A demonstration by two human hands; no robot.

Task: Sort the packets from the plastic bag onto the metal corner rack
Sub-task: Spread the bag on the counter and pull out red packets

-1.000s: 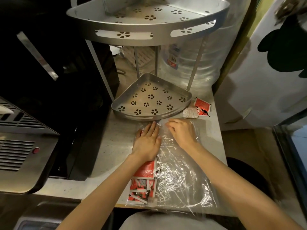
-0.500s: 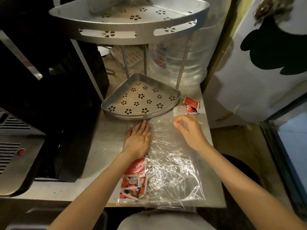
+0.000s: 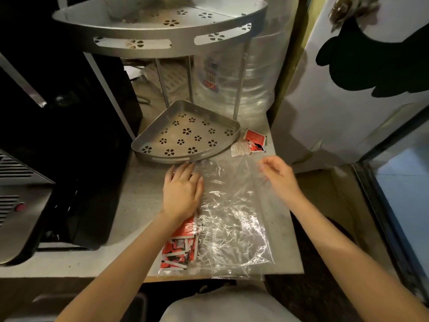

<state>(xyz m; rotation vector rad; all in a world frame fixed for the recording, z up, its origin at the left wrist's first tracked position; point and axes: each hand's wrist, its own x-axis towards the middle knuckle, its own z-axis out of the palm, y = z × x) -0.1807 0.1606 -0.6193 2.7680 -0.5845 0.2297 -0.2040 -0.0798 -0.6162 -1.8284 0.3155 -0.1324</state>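
The bag (image 3: 234, 219) is lying flat on the counter (image 3: 97, 263), lower middle of the frame, mouth end pointing up toward the rack (image 3: 185, 135). It's pinned by the left hand (image 3: 183, 194), fingers straight and together, palm down on the bag's left side. The right hand (image 3: 277, 174) is seen at the bag's upper right corner with fingers loosely curled; the plastic looks pinched there, but with clear film it honestly can't be told for sure.

The red packets (image 3: 180, 247) are bunched in the bag's lower left, just below the left wrist. Two more packets (image 3: 251, 141) are already out, sitting on the counter just right of the rack's lower shelf. Nothing is seen on that lower shelf yet, so the sorting has barely been started, probably.

What could go wrong:
- The bag's bottom edge hangs at the counter's front edge, so if the mouth gets lifted too hard the whole thing could be dragged or tipped off the front.
- The packets are crammed at the closed end, far from the opening, so they'd likely be spilled in a heap if the bag gets shaken.
- Slippery film is easily lost from a light pinch.
- The two loose packets sit near the right edge and could be knocked off by a sweeping forearm.
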